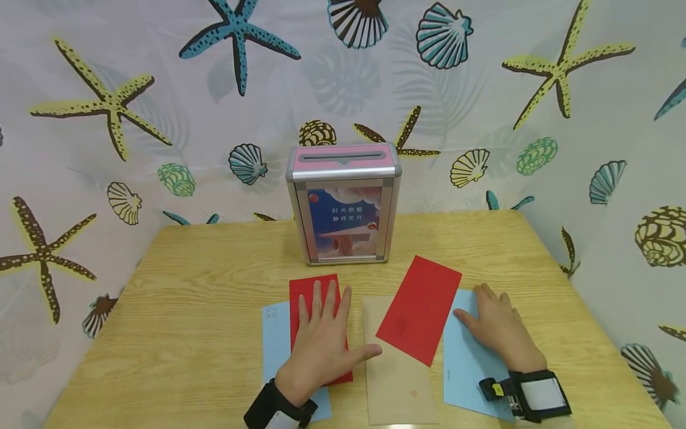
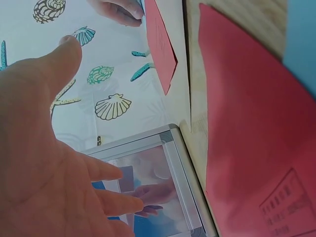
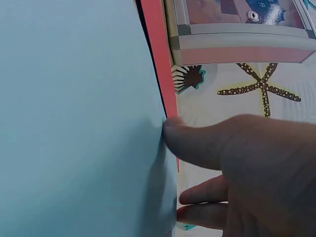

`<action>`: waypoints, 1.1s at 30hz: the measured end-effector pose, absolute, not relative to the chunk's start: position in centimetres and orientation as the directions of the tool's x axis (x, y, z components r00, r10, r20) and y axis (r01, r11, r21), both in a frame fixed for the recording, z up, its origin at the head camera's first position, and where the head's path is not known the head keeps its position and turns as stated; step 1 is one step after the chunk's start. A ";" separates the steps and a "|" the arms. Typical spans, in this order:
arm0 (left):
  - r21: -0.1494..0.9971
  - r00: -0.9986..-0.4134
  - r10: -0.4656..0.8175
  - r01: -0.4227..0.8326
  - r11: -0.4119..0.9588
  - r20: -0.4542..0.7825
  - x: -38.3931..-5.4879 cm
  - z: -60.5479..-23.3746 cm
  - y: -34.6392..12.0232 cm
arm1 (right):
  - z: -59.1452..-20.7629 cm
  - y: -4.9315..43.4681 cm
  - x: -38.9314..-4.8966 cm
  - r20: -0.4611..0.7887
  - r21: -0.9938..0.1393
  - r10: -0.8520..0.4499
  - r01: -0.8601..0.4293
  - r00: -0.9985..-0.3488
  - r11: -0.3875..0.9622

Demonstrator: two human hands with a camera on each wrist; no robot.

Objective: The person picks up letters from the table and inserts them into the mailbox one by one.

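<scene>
My left hand [image 1: 321,351], fingers spread straight, is over a red envelope [image 1: 299,289] that overlaps a light blue envelope [image 1: 275,333]. Its palm and extended thumb also show in the left wrist view. On the right, my right hand [image 1: 506,330] rests at the top of another light blue envelope [image 1: 466,375], thumb apart from the fingers. The right wrist view has that thumb tip [image 3: 173,131] at the envelope's edge. Between the hands lie a beige envelope [image 1: 399,387] and a second red envelope [image 1: 420,310], tilted across its upper part and reaching toward the right blue one.
A pink and silver box [image 1: 345,220] with a slot on top and a picture on its front stands behind the envelopes. Wooden table [image 1: 198,322] surface extends on both sides. Patterned cloth [image 1: 203,131] with starfish and shells hangs behind the table and at its sides.
</scene>
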State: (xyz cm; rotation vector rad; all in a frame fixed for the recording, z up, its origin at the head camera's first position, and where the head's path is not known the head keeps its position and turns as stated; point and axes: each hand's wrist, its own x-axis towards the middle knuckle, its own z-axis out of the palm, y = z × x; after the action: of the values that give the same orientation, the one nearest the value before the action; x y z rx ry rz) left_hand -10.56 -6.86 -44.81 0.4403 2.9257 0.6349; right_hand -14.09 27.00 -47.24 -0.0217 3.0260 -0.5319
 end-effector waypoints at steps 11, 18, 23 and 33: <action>0.431 -0.944 0.323 0.265 0.863 -0.066 -10.6 -44.7 -6.7 | -46.3 26.8 -13.9 -0.096 -0.304 0.017 0.045 -0.995 0.951; 0.426 -0.941 0.332 0.275 0.862 -0.064 -10.5 -44.8 -6.7 | -45.6 27.6 -14.1 -0.164 -0.364 0.078 0.133 -0.983 0.922; 0.439 -0.941 0.334 0.278 0.855 -0.055 -10.7 -44.8 -6.8 | -44.9 28.2 -14.2 -0.152 -0.417 0.088 0.144 -0.984 0.898; 0.451 -0.938 0.336 0.265 0.852 -0.083 -10.7 -44.7 -6.8 | -42.8 28.0 -14.1 -0.013 -0.433 0.085 0.082 -0.996 0.898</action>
State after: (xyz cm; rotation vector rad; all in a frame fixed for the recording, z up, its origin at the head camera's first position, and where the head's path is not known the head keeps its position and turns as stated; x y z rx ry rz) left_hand -10.74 -6.81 -44.69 0.4692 2.8694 0.6650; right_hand -14.09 27.98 -42.80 0.1352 3.0657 -0.6993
